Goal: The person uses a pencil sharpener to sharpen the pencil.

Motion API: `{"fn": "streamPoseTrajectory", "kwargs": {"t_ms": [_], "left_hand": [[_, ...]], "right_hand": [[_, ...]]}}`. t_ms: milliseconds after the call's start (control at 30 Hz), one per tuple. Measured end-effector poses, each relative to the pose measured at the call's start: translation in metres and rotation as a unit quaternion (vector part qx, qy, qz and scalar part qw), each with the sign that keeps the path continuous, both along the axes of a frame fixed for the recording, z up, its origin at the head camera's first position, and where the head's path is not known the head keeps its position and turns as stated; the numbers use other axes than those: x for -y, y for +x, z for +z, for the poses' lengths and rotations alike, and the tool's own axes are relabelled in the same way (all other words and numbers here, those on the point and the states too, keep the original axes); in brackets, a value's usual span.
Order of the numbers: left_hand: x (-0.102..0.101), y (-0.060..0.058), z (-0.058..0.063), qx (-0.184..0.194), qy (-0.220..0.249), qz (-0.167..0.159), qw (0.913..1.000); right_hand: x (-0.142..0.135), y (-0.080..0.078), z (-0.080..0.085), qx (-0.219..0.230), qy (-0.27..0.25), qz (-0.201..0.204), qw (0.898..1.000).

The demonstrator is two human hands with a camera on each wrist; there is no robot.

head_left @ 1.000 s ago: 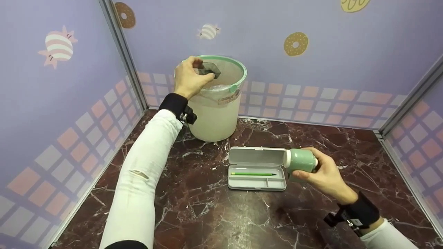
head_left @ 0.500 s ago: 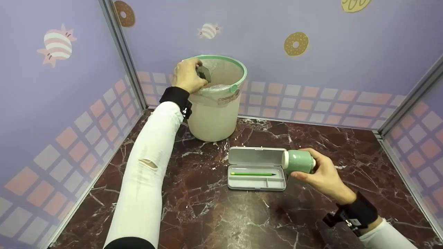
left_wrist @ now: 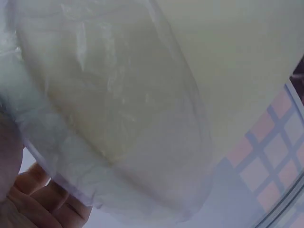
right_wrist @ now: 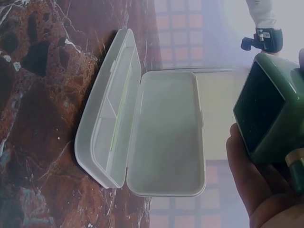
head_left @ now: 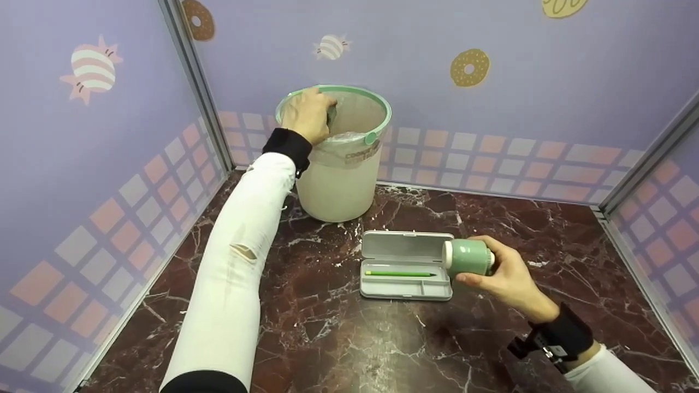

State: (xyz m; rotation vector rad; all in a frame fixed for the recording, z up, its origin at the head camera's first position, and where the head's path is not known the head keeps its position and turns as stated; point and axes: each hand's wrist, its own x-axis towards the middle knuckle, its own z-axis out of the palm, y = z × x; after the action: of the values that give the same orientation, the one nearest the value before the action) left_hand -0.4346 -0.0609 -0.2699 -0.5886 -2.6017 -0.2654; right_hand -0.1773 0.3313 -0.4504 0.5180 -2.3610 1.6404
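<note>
My left hand (head_left: 308, 115) is over the near-left rim of a tall pale bin (head_left: 338, 188) with a green rim and a clear plastic liner. Between its fingers it grips a small smoky, see-through shavings box (head_left: 331, 114), mostly hidden behind the hand. In the left wrist view, the bin's lined side (left_wrist: 118, 95) fills the picture, fingers (left_wrist: 61, 204) low at the left. My right hand (head_left: 510, 275) holds a green pencil sharpener (head_left: 469, 256) sideways above the table; the right wrist view shows a dark square opening (right_wrist: 259, 109) in its body.
An open grey-white pencil case (head_left: 404, 248) lies left of the sharpener, its lid tipped back, with a green pencil (head_left: 398, 273) in its upper compartment. White specks dot the dark marble table (head_left: 327, 338). Printed lilac wall panels (head_left: 519, 109) close in the back and sides.
My left hand has turned over at the bin's rim, tipping the shavings box so that less of it shows. The sharpener in my right hand has shifted slightly left.
</note>
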Motion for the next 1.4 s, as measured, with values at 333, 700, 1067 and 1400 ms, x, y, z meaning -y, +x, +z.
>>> {"fn": "streamPoseTrajectory", "kwargs": {"t_ms": [333,700,1067,1400], "left_hand": [[-0.014,0.002,0.010,-0.054,-0.198,0.005,0.9787],[-0.031,0.006,0.017,-0.106,-0.364,-0.032,0.9248],[-0.037,0.006,0.016,-0.120,-0.390,-0.029,0.9124],[-0.030,0.007,0.016,-0.132,-0.356,-0.038,0.9245]], "right_hand": [[0.000,-0.001,-0.004,0.002,0.007,0.002,1.000],[0.004,-0.004,-0.005,0.005,0.021,0.021,1.000],[0.005,-0.002,-0.006,0.012,0.028,0.019,0.999],[0.004,-0.001,-0.007,0.016,0.022,0.022,0.999]]}}
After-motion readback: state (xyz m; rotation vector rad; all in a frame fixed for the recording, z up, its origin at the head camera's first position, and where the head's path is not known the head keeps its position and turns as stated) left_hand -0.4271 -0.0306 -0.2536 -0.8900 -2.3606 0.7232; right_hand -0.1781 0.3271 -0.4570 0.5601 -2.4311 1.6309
